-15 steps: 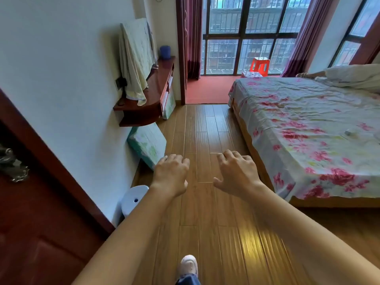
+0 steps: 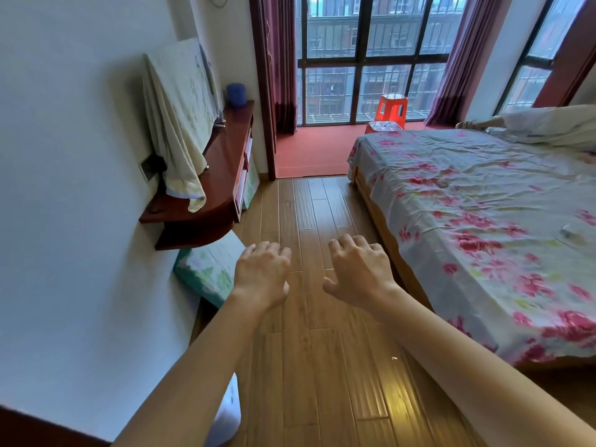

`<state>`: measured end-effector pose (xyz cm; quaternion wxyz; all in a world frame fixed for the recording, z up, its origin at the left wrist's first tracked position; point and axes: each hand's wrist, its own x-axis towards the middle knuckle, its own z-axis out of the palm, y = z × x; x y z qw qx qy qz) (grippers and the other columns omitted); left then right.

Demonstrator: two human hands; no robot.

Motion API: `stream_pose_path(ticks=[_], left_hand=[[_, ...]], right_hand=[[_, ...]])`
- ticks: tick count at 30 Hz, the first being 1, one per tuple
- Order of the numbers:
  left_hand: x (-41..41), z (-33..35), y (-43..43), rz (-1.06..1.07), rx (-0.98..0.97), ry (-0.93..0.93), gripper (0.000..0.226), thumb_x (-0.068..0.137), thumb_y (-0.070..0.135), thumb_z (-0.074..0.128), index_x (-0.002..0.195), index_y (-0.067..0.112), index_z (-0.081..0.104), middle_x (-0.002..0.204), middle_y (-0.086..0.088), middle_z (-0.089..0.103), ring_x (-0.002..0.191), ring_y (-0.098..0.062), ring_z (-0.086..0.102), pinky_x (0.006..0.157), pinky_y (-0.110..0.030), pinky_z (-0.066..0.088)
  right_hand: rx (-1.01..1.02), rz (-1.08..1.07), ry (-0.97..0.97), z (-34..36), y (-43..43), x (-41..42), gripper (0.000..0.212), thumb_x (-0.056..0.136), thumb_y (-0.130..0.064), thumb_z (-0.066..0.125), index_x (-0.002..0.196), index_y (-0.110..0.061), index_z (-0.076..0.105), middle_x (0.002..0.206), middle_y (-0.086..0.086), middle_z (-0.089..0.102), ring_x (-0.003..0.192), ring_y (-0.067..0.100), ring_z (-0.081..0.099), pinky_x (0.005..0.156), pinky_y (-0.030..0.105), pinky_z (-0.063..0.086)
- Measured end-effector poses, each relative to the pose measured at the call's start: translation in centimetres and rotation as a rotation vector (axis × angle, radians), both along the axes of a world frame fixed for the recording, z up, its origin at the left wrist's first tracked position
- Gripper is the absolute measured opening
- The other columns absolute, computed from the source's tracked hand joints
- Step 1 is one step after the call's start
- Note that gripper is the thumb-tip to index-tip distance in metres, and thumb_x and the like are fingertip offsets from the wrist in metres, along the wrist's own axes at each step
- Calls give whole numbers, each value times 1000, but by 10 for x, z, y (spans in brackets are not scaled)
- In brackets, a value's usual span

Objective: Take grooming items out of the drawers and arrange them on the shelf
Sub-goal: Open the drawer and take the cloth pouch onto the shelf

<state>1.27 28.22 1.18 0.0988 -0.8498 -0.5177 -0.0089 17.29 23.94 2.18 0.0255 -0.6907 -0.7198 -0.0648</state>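
Observation:
A dark red wooden wall shelf (image 2: 222, 162) runs along the left wall, with drawer fronts (image 2: 244, 175) on its side facing the room. A pale cloth (image 2: 180, 124) drapes over something upright on the shelf, and a blue cup (image 2: 236, 95) stands at its far end. My left hand (image 2: 263, 272) and my right hand (image 2: 358, 269) are stretched out in front of me over the wooden floor, palms down, fingers loosely curled, holding nothing. No grooming items are visible.
A bed (image 2: 483, 227) with a flowered sheet fills the right side. A green floral box (image 2: 209, 269) leans on the wall under the shelf, and a white bin (image 2: 230, 411) stands by my left arm. A red stool (image 2: 392, 108) stands by the window.
The view has moved forward into the room; the door at the left has nearly left the frame and the shelf is closer. Both hands stay outstretched and hold nothing.

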Motion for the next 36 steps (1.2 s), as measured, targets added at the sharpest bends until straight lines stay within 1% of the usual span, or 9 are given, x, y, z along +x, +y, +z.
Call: stream_pose_path(ticks=[5, 10, 20, 28, 36], left_hand=[[13, 1, 54, -12, -18, -22, 42, 84, 25, 54, 125, 18, 49, 127, -1, 53, 122, -20, 46, 105, -33, 33], [25, -3, 100, -11, -13, -32, 46, 86, 26, 54, 130, 17, 47, 132, -1, 50, 126, -19, 43, 106, -32, 32], [66, -5, 206, 65, -2, -20, 47, 83, 27, 55, 129, 19, 47, 129, 0, 51, 124, -19, 44, 106, -32, 33], [101, 5, 288, 98, 13, -21, 43, 84, 26, 54, 126, 18, 48, 128, 0, 52, 123, -18, 45, 104, -32, 33], [132, 5, 353, 111, 4, -30, 44, 84, 27, 55, 126, 18, 48, 130, -1, 51, 124, -19, 45, 106, -33, 33]], right_hand=[[-5, -18, 9, 3, 54, 11, 55, 81, -47, 55, 124, -14, 46, 129, 5, 50, 117, 26, 49, 89, 38, 43], [-11, -11, 18, -1, 102, 24, 58, 82, -48, 56, 128, -14, 44, 132, 6, 48, 120, 26, 48, 91, 39, 43], [-6, 46, 46, -3, 213, 65, 54, 83, -47, 55, 125, -14, 45, 126, 5, 51, 115, 26, 50, 90, 40, 44], [-7, 77, 63, 0, 302, 99, 54, 84, -47, 55, 126, -13, 45, 127, 6, 51, 115, 26, 50, 88, 39, 45], [-7, 100, 71, 0, 368, 127, 57, 84, -48, 56, 127, -14, 45, 127, 5, 51, 116, 26, 50, 91, 39, 46]])
